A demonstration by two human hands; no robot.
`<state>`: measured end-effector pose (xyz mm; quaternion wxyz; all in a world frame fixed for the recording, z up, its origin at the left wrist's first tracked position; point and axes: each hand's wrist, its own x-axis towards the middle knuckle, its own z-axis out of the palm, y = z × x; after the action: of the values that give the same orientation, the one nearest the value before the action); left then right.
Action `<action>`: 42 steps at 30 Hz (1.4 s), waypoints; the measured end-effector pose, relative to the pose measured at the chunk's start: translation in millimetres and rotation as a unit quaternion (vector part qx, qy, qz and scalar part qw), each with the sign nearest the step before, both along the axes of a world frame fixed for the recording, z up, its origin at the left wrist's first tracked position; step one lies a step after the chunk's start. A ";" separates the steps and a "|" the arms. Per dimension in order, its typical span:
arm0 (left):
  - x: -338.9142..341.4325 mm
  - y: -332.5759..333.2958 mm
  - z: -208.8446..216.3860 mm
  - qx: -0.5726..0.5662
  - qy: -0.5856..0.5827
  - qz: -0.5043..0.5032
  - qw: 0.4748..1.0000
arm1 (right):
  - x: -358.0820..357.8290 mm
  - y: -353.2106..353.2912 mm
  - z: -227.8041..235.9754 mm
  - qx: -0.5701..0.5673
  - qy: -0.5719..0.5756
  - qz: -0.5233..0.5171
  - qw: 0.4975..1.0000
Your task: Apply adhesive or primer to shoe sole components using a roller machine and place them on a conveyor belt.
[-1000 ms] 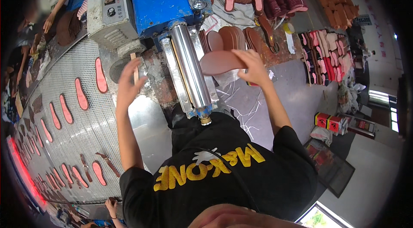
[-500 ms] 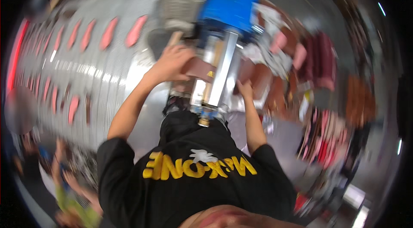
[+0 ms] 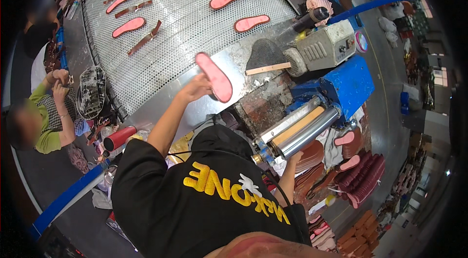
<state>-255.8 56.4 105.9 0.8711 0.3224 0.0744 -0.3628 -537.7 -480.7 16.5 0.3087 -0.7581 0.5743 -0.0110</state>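
Note:
My left hand (image 3: 195, 90) is raised over the metal edge of the mesh conveyor (image 3: 161, 24) and grips a pink insole (image 3: 214, 76) by its lower end. The insole stands tilted above the steel plate, apart from the pink insoles lying on the mesh (image 3: 227, 0). My right hand (image 3: 294, 157) reaches low beside the twin steel rollers (image 3: 302, 129) of the blue machine (image 3: 348, 85), at a stack of brown soles (image 3: 314, 154). Its fingers are partly hidden, so I cannot tell whether it holds anything.
A grey motor unit (image 3: 324, 46) stands behind the rollers. Dark red and pink soles (image 3: 365, 175) are piled at the right. A red cylinder (image 3: 119, 137) lies at the conveyor's near edge. Another person in a green sleeve (image 3: 48, 131) works at the left.
The view has swung round. My left hand has left the machine and now holds a pink insole over the conveyor edge. My right hand has dropped below the rollers.

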 end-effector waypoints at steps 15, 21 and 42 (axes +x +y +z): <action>32.9 246.8 -124.8 0.020 0.134 0.538 0.832 | -32.4 17.2 16.2 -0.078 -0.066 0.014 0.995; 54.5 271.4 -133.5 0.052 0.114 0.518 0.846 | -53.4 38.0 54.1 0.010 -0.082 -0.020 0.996; 11.1 -202.1 171.1 0.154 -0.710 -0.341 0.597 | 33.7 123.4 298.2 -0.168 -0.243 0.337 0.894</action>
<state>-244.7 -145.7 277.0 0.3994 0.6094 -0.6279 -0.2734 -504.0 -357.3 314.6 0.2915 -0.9206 0.1806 -0.1868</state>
